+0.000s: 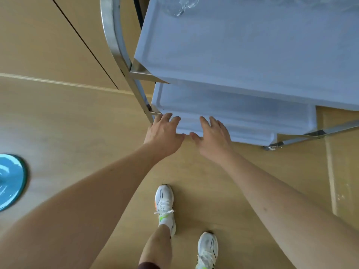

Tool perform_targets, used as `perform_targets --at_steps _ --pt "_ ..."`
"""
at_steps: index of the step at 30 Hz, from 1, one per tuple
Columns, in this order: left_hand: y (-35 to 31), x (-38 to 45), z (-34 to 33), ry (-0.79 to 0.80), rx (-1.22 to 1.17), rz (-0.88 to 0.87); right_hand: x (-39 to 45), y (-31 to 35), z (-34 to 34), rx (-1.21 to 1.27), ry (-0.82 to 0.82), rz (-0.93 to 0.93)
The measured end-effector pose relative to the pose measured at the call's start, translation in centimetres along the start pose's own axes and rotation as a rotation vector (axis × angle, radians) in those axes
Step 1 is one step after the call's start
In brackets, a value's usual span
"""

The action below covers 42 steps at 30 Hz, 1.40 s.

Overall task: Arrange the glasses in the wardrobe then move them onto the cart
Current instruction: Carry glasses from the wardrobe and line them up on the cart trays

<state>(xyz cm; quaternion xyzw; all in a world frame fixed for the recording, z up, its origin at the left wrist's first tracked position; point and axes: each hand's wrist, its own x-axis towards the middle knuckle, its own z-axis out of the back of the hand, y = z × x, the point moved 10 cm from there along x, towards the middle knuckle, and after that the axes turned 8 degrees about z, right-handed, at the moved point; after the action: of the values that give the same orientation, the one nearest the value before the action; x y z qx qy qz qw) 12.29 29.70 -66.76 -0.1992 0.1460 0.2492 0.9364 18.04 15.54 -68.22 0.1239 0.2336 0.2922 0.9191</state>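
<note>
Glasses [181, 5] show only as clear, blurred shapes at the far edge of the cart's [116, 41] top tray [242, 51], so we judge some have already been moved across. Below it we reach both arms toward the lower tray [233, 111], probably to steady the cart. Our left hand [163, 133] lies flat-fingered at the tray's near corner, grasping nothing; our right hand [211, 136] hovers spread and relaxed by the rim, also holding nothing.
</note>
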Motion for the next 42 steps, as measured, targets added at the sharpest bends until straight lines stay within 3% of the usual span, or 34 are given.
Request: perform_targets --at_steps 11,22,32,42 --pt "-9.9 -11.5 14.9 -0.141 -0.02 -0.039 -12.3 2.8 16.6 0.049 -0.153 0.049" --pt "-23.7 -19.4 27.0 -0.27 -0.001 -0.209 -23.7 -0.6 32.5 0.159 -0.394 -0.045" --pt "-39.7 -21.2 37.9 -0.376 0.021 -0.597 -33.4 -5.0 47.5 0.04 -0.732 -0.247" --pt "-52.1 -27.1 41.2 -0.366 -0.014 -1.016 -43.8 -7.2 53.1 -0.037 -0.923 -0.57"
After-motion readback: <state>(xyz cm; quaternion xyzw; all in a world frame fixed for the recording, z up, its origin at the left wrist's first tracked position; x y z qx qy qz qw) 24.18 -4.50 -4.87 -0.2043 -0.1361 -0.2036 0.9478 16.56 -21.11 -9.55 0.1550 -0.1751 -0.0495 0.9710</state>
